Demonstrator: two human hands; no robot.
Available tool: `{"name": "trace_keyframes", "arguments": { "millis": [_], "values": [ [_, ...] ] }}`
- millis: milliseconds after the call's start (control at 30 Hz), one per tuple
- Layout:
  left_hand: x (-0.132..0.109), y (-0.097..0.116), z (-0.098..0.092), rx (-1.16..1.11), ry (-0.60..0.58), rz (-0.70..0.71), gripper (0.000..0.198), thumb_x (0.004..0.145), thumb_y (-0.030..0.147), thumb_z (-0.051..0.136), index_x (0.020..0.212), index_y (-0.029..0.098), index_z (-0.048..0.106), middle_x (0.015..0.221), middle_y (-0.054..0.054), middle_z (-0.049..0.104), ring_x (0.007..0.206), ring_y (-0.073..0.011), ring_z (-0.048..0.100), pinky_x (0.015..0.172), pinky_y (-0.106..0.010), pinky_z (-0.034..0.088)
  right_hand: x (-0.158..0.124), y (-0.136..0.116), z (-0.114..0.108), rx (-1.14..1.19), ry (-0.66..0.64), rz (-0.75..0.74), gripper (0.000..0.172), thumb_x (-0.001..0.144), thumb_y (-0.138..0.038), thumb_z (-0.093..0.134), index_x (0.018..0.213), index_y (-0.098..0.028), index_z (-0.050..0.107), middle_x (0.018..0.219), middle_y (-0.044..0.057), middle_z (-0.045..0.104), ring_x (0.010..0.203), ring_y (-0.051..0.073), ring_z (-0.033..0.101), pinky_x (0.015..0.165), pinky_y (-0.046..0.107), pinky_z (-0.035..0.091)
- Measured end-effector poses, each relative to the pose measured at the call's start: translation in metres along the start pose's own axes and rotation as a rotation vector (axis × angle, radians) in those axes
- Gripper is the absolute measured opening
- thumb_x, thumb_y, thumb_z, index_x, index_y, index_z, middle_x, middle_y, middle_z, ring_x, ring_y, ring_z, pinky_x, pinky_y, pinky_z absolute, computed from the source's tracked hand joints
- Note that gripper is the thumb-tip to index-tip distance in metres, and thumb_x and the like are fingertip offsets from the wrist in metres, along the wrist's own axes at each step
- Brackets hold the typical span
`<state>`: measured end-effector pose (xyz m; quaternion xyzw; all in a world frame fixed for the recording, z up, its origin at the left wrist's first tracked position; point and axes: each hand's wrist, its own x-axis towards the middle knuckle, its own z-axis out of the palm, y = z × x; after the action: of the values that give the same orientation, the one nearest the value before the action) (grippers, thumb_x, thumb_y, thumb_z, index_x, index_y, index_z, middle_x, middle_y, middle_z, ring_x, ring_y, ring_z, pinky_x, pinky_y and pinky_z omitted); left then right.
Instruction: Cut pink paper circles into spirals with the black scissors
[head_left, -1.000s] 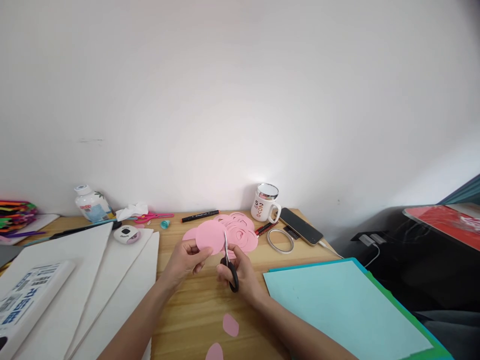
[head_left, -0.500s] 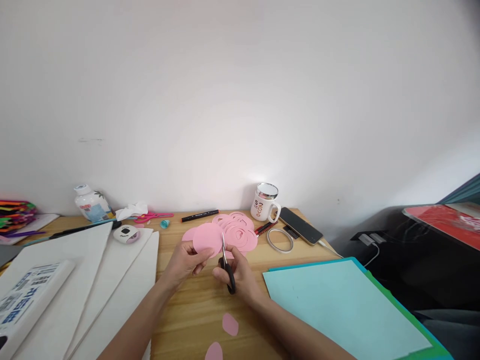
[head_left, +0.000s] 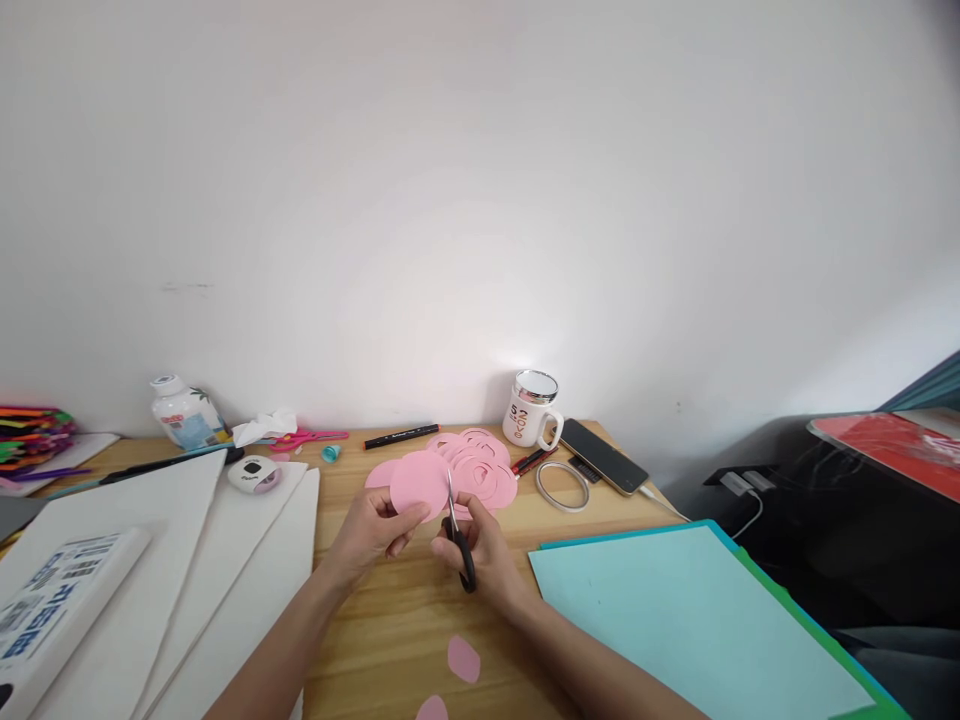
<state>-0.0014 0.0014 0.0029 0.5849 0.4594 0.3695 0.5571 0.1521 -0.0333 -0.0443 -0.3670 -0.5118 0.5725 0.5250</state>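
Observation:
My left hand point(head_left: 381, 530) pinches a round pink paper piece point(head_left: 418, 482) by its lower edge, thumb on top. In my right hand point(head_left: 480, 545) is a pair of black-handled scissors point(head_left: 463, 556), the blades pointing away from me along the right edge of that paper. From here I cannot tell whether the blades are biting into it. Behind both hands lies a pile of pink paper cut-outs point(head_left: 491, 470), some with spiral or ring cuts. Two small pink petal-shaped pieces lie nearer me, one of them a rounded scrap point(head_left: 464, 659).
A white mug point(head_left: 525, 420) and a phone point(head_left: 604, 455) stand and lie at the back right, beside a ring of tape point(head_left: 562, 487). Light blue sheets point(head_left: 690, 620) cover the right side. White boards point(head_left: 255, 570) fill the left, with a black marker point(head_left: 401, 437) behind.
The whole view has shifted very slightly. Both hands, the pink paper and the scissors keep nearly the same position relative to each other.

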Motion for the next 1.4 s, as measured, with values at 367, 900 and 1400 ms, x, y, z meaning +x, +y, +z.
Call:
{"name": "trace_keyframes", "arguments": {
  "millis": [367,900,1400],
  "values": [
    [0.000,0.003,0.000,-0.129,-0.026,0.019,0.033,0.065,0.040,0.068,0.053,0.014,0.052,0.046,0.003,0.054,0.031,-0.0063,0.043,0.032,-0.018,0.029,-0.001,-0.002,0.003,-0.061,0.028,0.053,0.052,0.066,-0.050,0.068,0.100,-0.021,0.041,0.045,-0.011,0.048,0.037,0.008,0.039,0.037,0.018,0.027],
    [-0.002,0.000,0.005,-0.062,0.002,-0.007,0.038,0.060,0.043,0.071,0.048,0.016,0.047,0.037,0.007,0.042,0.031,-0.0044,0.031,0.033,-0.019,0.020,-0.003,-0.007,0.005,0.014,0.015,-0.025,0.051,0.063,-0.043,0.075,0.096,-0.022,0.042,0.063,-0.006,0.048,0.054,0.011,0.042,0.049,0.021,0.032],
    [-0.002,0.003,0.004,-0.053,0.001,0.006,0.039,0.061,0.046,0.069,0.048,0.017,0.046,0.036,0.008,0.038,0.033,-0.0044,0.029,0.034,-0.019,0.019,-0.002,-0.004,0.004,-0.032,0.016,0.009,0.050,0.065,-0.049,0.070,0.097,-0.022,0.042,0.053,-0.010,0.042,0.046,0.008,0.034,0.041,0.019,0.026]
  ]
}}
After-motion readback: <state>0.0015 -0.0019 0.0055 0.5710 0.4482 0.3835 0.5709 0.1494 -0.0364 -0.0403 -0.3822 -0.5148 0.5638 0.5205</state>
